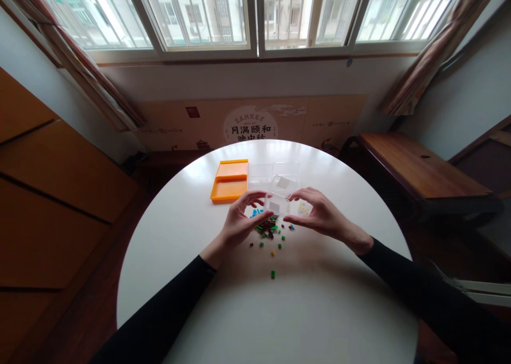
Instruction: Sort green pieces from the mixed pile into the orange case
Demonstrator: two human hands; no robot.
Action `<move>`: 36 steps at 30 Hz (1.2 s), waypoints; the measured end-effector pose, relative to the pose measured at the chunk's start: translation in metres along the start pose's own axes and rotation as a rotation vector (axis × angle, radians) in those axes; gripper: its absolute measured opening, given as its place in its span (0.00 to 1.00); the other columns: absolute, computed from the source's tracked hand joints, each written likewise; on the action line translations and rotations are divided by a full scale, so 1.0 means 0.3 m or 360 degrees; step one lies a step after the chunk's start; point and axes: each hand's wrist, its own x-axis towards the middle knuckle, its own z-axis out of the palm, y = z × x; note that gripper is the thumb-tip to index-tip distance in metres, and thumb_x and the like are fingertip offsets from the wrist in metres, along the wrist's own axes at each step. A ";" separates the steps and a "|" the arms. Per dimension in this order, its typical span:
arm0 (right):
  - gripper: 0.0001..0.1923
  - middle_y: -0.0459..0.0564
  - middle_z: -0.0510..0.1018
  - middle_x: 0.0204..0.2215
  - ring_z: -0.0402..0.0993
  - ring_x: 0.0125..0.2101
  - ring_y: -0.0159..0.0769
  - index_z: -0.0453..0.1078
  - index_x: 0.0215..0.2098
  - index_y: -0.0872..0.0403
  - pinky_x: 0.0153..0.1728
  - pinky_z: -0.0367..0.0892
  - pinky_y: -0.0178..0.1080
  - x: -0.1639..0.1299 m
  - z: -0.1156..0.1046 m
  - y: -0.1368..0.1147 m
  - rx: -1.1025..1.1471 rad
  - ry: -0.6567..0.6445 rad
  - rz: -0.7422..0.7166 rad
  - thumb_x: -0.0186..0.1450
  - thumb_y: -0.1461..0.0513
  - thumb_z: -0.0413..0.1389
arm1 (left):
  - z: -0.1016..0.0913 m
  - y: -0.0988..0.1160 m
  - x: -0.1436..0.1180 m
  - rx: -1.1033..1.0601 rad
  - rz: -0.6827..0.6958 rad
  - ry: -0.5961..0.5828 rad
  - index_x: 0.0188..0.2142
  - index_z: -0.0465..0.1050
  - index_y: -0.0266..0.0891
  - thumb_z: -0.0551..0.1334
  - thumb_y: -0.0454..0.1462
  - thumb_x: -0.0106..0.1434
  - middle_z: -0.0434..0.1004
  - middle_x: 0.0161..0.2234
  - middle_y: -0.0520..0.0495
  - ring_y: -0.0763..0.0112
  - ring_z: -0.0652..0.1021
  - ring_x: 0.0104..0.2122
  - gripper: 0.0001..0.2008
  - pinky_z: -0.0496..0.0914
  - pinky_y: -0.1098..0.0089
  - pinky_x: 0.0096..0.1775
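Observation:
A small clear plastic box (278, 204) is held above the white round table (191, 215) between both hands. My left hand (239, 223) grips its left side with thumb and fingers, and my right hand (319, 215) grips its right side. Right under the box lies a scatter of tiny coloured bricks (268, 230), green, red, blue and dark; one green brick (273, 274) sits apart, nearer to me. Both arms wear black sleeves.
An orange tray (229, 181) lies at the far left of the table. Clear plastic boxes (279, 175) stand beside it, behind my hands. A wooden bench (415, 167) is at the right, wooden cabinets at the left, windows ahead.

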 end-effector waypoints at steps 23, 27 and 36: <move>0.26 0.55 0.83 0.59 0.78 0.61 0.58 0.83 0.55 0.46 0.66 0.71 0.62 -0.100 -0.256 0.416 -0.0132 0.0078 0.0486 0.69 0.39 0.66 | -0.198 -0.045 0.065 0.1213 0.0376 0.0065 0.59 0.79 0.44 0.65 0.41 0.76 0.83 0.60 0.40 0.48 0.81 0.59 0.14 0.74 0.44 0.62; 0.29 0.57 0.81 0.62 0.75 0.64 0.59 0.84 0.57 0.47 0.69 0.69 0.63 -0.096 -0.244 0.456 -0.0180 -0.0025 0.0469 0.68 0.38 0.66 | -0.230 -0.110 0.107 0.1345 0.0358 -0.0231 0.64 0.77 0.47 0.65 0.43 0.76 0.79 0.65 0.40 0.46 0.80 0.62 0.19 0.74 0.44 0.62; 0.26 0.56 0.80 0.64 0.72 0.67 0.57 0.84 0.56 0.45 0.72 0.66 0.62 0.008 -0.188 0.467 -0.0171 -0.0133 0.0350 0.69 0.40 0.66 | -0.259 -0.163 0.107 0.1263 0.0279 -0.0302 0.59 0.82 0.49 0.61 0.43 0.78 0.80 0.64 0.42 0.50 0.82 0.60 0.15 0.81 0.51 0.56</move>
